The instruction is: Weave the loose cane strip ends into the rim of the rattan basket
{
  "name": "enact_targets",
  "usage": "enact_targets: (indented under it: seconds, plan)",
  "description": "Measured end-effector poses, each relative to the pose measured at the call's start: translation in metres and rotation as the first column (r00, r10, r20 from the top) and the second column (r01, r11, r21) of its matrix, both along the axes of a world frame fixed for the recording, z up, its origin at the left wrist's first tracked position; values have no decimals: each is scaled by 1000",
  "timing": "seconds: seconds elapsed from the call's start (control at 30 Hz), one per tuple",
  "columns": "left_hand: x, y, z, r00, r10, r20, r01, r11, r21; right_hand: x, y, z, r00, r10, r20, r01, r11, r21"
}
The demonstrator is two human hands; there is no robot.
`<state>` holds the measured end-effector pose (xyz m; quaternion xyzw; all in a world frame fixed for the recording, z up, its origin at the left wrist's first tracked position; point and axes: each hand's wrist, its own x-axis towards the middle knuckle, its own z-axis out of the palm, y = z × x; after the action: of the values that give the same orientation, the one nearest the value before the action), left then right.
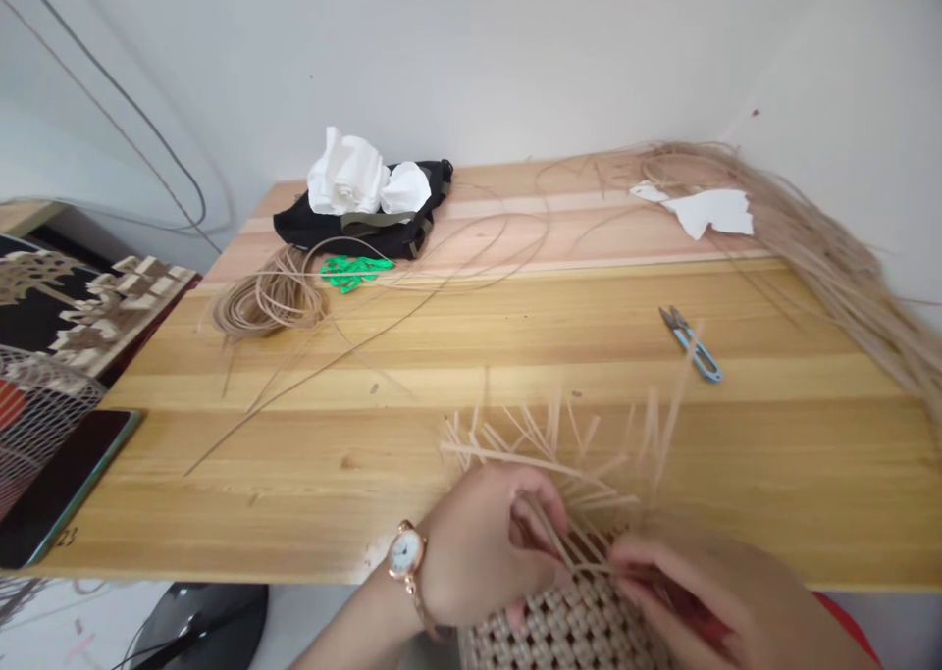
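Observation:
A woven basket (566, 626) of light brown strips is at the bottom centre, at the table's front edge, with many loose strip ends (545, 435) fanning out above its rim. My left hand (490, 542), with a watch (405, 552) on the wrist, curls over the basket's left rim, its thumb and fingers closed on strips. On the right side of the rim, my right hand (684, 582) is slightly blurred and pinches a strip between thumb and finger.
Blue snips (692, 344) lie right of centre on the table (353, 454). Coiled strips (269, 297), a green bundle (357, 272) and a black bag (316, 229) with white paper (345, 175) sit back left. Long strips (824, 248) run along the right; a phone (66, 484) is left.

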<state>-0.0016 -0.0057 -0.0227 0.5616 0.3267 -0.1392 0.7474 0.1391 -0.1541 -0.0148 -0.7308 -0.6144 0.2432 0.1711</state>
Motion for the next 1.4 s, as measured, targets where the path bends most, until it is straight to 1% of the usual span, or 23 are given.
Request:
enact_targets:
  seconds: [0.07,0.13,0.17,0.23,0.33,0.4,0.43,0.47,0.53,0.6,0.63,0.7,0.77,0.9,0.97,1.07,1.13,1.17,1.2,1.23,1.27,1.33,1.4]
  plan:
    - [-1,5,-4,999,31,21,-31,999,-31,12,-6,-4,991,6,130,-29,984,174]
    - [-4,10,-8,998,51,33,-50,997,-51,25,-16,-10,961,21,274,-97,958,268]
    - [-5,13,-9,997,62,37,-59,997,-58,31,-22,-13,930,60,362,-168,946,276]
    - [-8,18,-11,995,85,45,-82,995,-63,41,-33,-19,861,61,505,-242,922,302]
    - [-18,28,-8,988,152,33,-152,988,9,47,-40,-24,807,60,587,-314,886,341]
    - [-28,33,-4,977,214,1,-211,965,153,45,-36,-23,840,42,540,-273,894,356]
    - [-33,35,-2,968,252,-14,-240,936,258,43,-33,-21,877,13,481,-210,909,360]
    - [-37,36,1,957,290,-18,-262,888,377,41,-29,-19,916,-25,401,-130,926,354]
    - [-43,37,8,943,333,15,-275,750,602,35,-21,-12,975,-99,198,41,961,275]
    - [-41,34,14,964,255,72,-224,638,737,29,-14,-5,982,-187,-13,187,975,124]
    - [-36,33,17,981,168,95,-180,618,765,26,-11,-1,966,-235,-108,241,970,43]
    - [-22,32,19,992,-62,114,-45,656,753,20,-4,6,901,-345,-262,330,939,-101]
    - [-5,33,16,958,-256,126,96,703,704,15,3,12,828,-431,-358,374,901,-220]
    - [21,41,2,866,-474,160,310,759,572,14,14,18,728,-503,-465,367,860,-356]
    - [26,44,-3,835,-519,183,375,780,502,16,17,17,707,-524,-476,379,848,-370]
    - [29,46,-7,851,-486,200,370,824,429,18,16,11,697,-556,-452,455,831,-321]
    - [28,46,-9,872,-444,205,357,864,354,22,12,6,744,-561,-363,527,826,-199]
    - [28,46,-10,880,-428,206,355,881,312,25,8,3,796,-543,-268,534,838,-112]
    - [28,46,-11,886,-416,205,357,894,272,29,3,-1,855,-498,-144,503,864,-5]
    - [28,46,-12,890,-408,204,359,902,240,33,-2,-5,905,-425,3,422,900,112]
    - [28,47,-13,892,-402,206,359,908,218,38,-7,-9,937,-316,149,282,936,212]
    - [29,47,-15,895,-389,217,355,917,181,47,-17,-18,898,-126,423,-41,930,364]
    - [30,48,-16,898,-376,227,352,925,139,53,-23,-25,786,-53,616,-218,908,357]
